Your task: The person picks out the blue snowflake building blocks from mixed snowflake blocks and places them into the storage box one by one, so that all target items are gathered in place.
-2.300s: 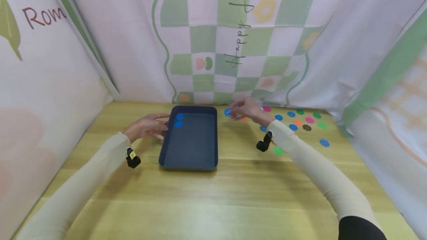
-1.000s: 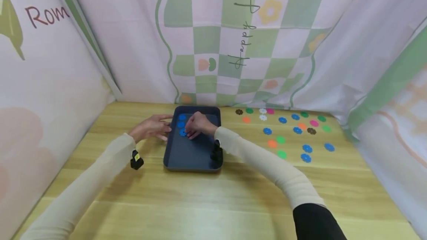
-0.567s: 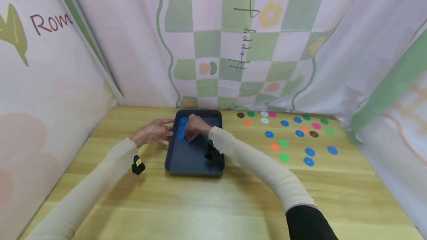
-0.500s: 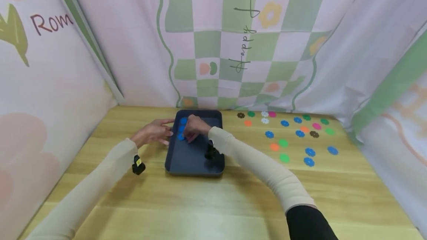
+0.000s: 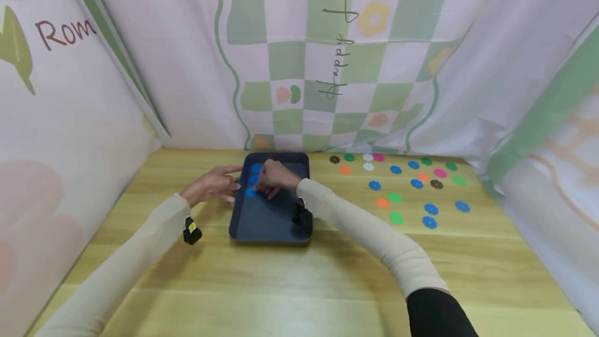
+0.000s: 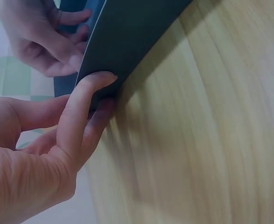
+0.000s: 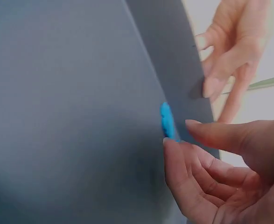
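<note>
Blue flower-shaped discs form a column along the left side inside a dark shallow tray. My right hand is over the tray, just right of the nearest disc. In the right wrist view, its index fingertip is right at the edge of a blue disc beside the tray wall, while the thumb stands apart from it. My left hand is at the tray's left side with fingers spread. The left wrist view has its fingers against the outer wall of the tray.
Loose discs in blue, green, orange, pink, white and brown lie scattered on the wooden table right of the tray. A patterned curtain hangs behind the table, with cloth on both sides.
My right hand has carried a blue disc from the table into the tray, placing it below the others, and its fingers have since shifted slightly right. The left hand stays at the tray.
</note>
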Tool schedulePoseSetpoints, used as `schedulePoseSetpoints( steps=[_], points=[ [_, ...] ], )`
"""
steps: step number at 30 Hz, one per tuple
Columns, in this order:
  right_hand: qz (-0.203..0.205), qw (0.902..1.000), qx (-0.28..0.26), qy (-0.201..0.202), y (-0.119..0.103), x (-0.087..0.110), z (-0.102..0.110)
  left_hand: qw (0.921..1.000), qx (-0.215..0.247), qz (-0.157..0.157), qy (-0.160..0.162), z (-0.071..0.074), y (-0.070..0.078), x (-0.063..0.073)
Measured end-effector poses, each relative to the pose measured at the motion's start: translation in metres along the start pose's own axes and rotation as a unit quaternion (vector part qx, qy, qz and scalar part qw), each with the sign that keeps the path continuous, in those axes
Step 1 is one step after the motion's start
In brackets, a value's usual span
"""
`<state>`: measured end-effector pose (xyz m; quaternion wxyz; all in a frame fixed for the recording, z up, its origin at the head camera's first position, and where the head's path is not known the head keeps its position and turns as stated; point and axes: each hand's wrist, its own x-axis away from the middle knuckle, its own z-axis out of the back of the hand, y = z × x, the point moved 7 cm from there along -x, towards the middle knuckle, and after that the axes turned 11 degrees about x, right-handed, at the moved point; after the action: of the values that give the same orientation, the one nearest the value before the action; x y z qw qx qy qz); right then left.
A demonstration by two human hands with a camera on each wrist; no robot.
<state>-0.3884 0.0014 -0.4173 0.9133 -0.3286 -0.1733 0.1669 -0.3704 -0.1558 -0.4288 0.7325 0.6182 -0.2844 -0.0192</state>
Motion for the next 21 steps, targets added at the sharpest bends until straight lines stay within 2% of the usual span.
schedulePoseSetpoints(
  steps=[7, 13, 17, 21],
  points=[
    [0.032, 0.9994, -0.013, 0.009, 0.004, 0.011, 0.019, 0.9997, 0.012, -0.018, -0.01, -0.008, -0.001, 0.0],
    [0.043, 0.9987, -0.008, 0.027, 0.011, 0.026, 0.041, 0.9998, -0.006, -0.017, 0.003, -0.012, 0.002, 0.005],
    [0.043, 0.9977, -0.009, 0.051, 0.026, 0.037, 0.063, 0.9996, -0.022, -0.014, 0.007, -0.012, 0.003, 0.005],
    [0.036, 0.9971, -0.008, 0.067, 0.051, 0.049, 0.084, 0.9996, -0.025, -0.013, 0.006, -0.011, 0.004, 0.002]
  ],
)
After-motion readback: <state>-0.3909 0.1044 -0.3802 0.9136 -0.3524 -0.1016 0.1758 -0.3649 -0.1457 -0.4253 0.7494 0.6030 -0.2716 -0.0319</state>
